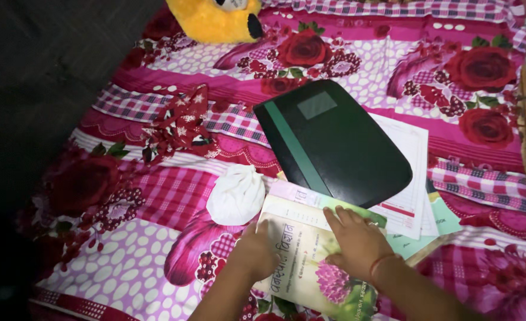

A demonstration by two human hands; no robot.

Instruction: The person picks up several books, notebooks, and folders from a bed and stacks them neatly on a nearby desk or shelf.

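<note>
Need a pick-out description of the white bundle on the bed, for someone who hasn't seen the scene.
On the floral pink bedsheet, look just left of the green book under both hands. The white bundle lies there, above the left hand. It is the only plain white, rounded cloth lump; its neighbours are flat books, papers and a dark folder.

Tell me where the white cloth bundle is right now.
In the head view, the white cloth bundle lies on the floral bedsheet, just left of the book under both hands, nearest the left hand.
</note>
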